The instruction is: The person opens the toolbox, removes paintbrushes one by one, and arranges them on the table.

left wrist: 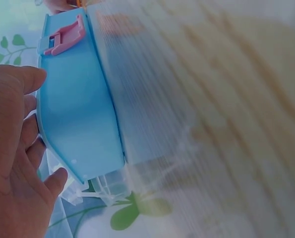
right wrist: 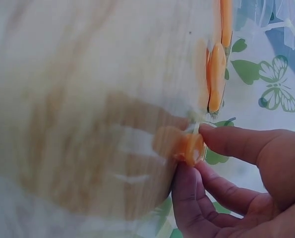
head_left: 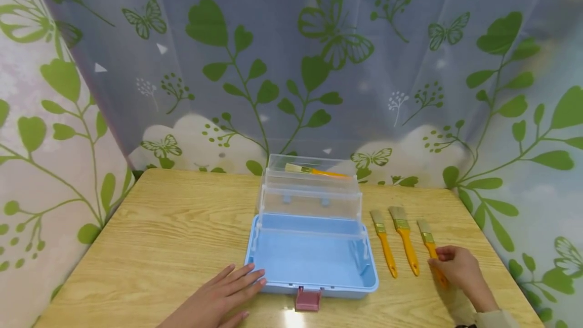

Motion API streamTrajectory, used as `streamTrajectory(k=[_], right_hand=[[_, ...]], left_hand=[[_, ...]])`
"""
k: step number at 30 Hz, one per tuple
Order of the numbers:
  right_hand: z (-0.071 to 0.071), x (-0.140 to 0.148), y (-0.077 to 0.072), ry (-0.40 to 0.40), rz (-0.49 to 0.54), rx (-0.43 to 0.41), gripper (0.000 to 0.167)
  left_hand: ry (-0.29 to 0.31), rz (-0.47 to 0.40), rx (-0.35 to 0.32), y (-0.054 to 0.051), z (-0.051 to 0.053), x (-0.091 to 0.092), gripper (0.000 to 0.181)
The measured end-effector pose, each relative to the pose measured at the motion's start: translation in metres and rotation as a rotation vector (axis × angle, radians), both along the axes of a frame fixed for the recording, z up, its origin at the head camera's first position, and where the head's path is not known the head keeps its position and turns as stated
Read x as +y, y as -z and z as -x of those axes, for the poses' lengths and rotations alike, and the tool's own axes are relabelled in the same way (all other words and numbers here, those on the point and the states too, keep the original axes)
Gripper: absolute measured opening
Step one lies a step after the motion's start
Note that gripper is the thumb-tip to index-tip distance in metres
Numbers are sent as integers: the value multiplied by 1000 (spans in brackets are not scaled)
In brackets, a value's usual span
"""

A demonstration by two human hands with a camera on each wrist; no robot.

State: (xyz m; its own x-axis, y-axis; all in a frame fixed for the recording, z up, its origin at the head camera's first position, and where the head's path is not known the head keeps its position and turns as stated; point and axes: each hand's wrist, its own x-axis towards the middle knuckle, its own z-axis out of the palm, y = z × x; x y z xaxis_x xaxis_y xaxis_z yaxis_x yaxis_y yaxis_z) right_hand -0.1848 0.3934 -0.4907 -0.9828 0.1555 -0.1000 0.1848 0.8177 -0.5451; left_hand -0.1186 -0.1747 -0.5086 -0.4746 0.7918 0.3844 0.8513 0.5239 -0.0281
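Observation:
My right hand [head_left: 462,270] pinches the orange handle [right wrist: 194,148] of the rightmost paintbrush [head_left: 427,236] between thumb and fingers. That brush lies on the table, bristles pointing away from me. Two more paintbrushes lie to its left: a wider one [head_left: 406,239] and a narrower one [head_left: 384,244]. With fingers straight, my left hand [head_left: 223,292] touches the front left corner of a light blue plastic box [head_left: 314,257]. The box stands open, its clear tiered trays [head_left: 314,201] raised at the back. Another paintbrush [head_left: 319,171] lies across the topmost tray.
A pink latch [head_left: 308,299] hangs from the box's front edge. The wooden table [head_left: 182,221] reaches back to a curtain [head_left: 273,90] printed with green leaves and butterflies. More of this fabric closes in both sides.

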Motion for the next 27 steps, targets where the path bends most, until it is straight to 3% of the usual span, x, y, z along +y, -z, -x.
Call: streamTrajectory(k=[10,23,27], right_hand=[[3,-2,-1,-7,20,-11,43],[-2,1,-13,-55,-87,-72,54],[-2,-2,-22,-90,-103,-43,55]], left_hand=[[-1,2,13,-4,1,-2,69],[10,-8,25,-3,0,1,69],[13,-7,41,-1,1,1,71]])
